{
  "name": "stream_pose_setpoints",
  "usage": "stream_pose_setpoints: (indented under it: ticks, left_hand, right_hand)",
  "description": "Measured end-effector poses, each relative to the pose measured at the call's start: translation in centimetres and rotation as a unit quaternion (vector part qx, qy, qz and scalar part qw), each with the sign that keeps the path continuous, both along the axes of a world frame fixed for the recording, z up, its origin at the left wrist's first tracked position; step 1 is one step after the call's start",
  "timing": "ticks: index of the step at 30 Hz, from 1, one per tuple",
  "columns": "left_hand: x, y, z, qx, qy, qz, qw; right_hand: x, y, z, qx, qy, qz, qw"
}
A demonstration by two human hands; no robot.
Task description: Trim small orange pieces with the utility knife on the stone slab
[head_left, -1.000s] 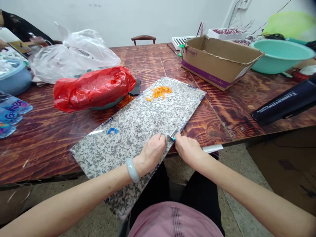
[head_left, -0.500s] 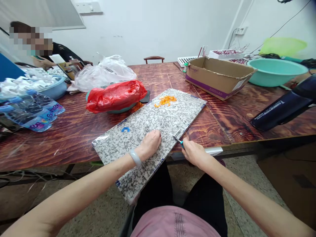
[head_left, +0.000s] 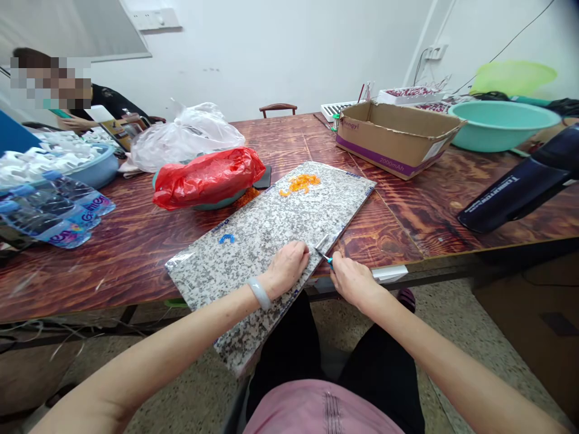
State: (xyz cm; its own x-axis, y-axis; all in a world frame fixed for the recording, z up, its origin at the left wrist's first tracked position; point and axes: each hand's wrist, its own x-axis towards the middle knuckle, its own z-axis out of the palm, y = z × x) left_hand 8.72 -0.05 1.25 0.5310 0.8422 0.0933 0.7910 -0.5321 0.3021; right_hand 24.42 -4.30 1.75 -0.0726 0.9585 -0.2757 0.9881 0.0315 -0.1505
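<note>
1. Room: white wall behind, speckled terrazzo floor below; wooden chair back at the far edge of the counter; a seated person at far left
2. Counter: long, dark red-brown wood with strong grain, front edge running across the view
3. Granite slab: grey speckled, clear film on top, lying diagonally on the counter with its near corner overhanging the edge above the lap
4. Cardboard box far right, open; teal basin just beyond it; dark tube lying at right
5. Red bag and clear bag left of the slab's far end; bottled water pack at far left
6. Left hand: palm down on the slab near its right edge, fingers curled; whether it pinches anything cannot be told
7. Right hand: at the slab's edge, grip closed round a small cutter, metal tip pointing at the slab
8. Orange pieces heaped near the slab's far end; blue piece alone mid-slab
</note>
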Motion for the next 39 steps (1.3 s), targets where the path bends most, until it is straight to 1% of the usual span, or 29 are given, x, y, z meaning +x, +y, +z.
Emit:
stream_pose_setpoints:
  ticks: [5, 9, 10, 14, 17, 20, 22, 24, 28, 31, 33, 36, 39]
  left_hand:
    - [0.8, 0.4, -0.2, 0.004, -0.009, 0.012, 1.000]
    - [1.4, 0.7, -0.2, 0.008, -0.001, 0.012, 1.000]
    - [1.5, 0.8, -0.3, 0.015, 0.014, 0.012, 1.000]
    - [1.4, 0.6, -0.6, 0.067, 0.103, -0.006, 0.992]
    - [1.3, 0.1, -0.7, 0.091, 0.141, -0.027, 0.985]
    - [1.0, -0.5, -0.6, 0.100, 0.137, -0.030, 0.985]
    - [0.5, -0.9, -0.5, 0.103, 0.125, -0.031, 0.986]
    - [-0.1, -1.2, -0.6, 0.095, 0.105, -0.029, 0.990]
    - [-0.9, -1.3, -0.7, 0.056, 0.050, -0.020, 0.997]
    - [-0.8, -1.2, -0.6, 0.033, 0.028, -0.012, 0.999]
    - [-0.5, -1.1, -0.4, 0.023, 0.016, -0.007, 1.000]
    - [0.2, -0.8, -0.1, 0.016, -0.008, 0.001, 1.000]
    - [0.8, -0.3, -0.2, 0.015, -0.028, 0.012, 0.999]
  right_hand:
    - [0.6, 0.1, -0.6, 0.014, 0.014, 0.011, 1.000]
    - [2.8, 1.4, -0.7, -0.008, 0.065, 0.042, 0.997]
    - [3.5, 2.0, -0.7, 0.005, 0.078, 0.044, 0.996]
    - [5.3, 5.0, -0.6, 0.114, 0.094, 0.024, 0.989]
    - [5.2, 7.2, -0.6, 0.130, 0.092, 0.052, 0.986]
    - [5.1, 8.6, -0.5, 0.122, 0.091, 0.101, 0.983]
    - [5.5, 9.4, -0.4, 0.122, 0.087, 0.117, 0.982]
    - [6.2, 10.1, -0.4, 0.124, 0.081, 0.116, 0.982]
    - [7.3, 11.3, -0.5, 0.113, 0.090, 0.074, 0.987]
    - [7.4, 11.5, -0.7, 0.113, 0.105, 0.040, 0.987]
    - [7.3, 11.1, -0.7, 0.123, 0.113, 0.020, 0.986]
    - [7.2, 9.9, -0.6, 0.132, 0.134, -0.007, 0.982]
    - [7.0, 8.5, -0.3, 0.130, 0.203, -0.009, 0.970]
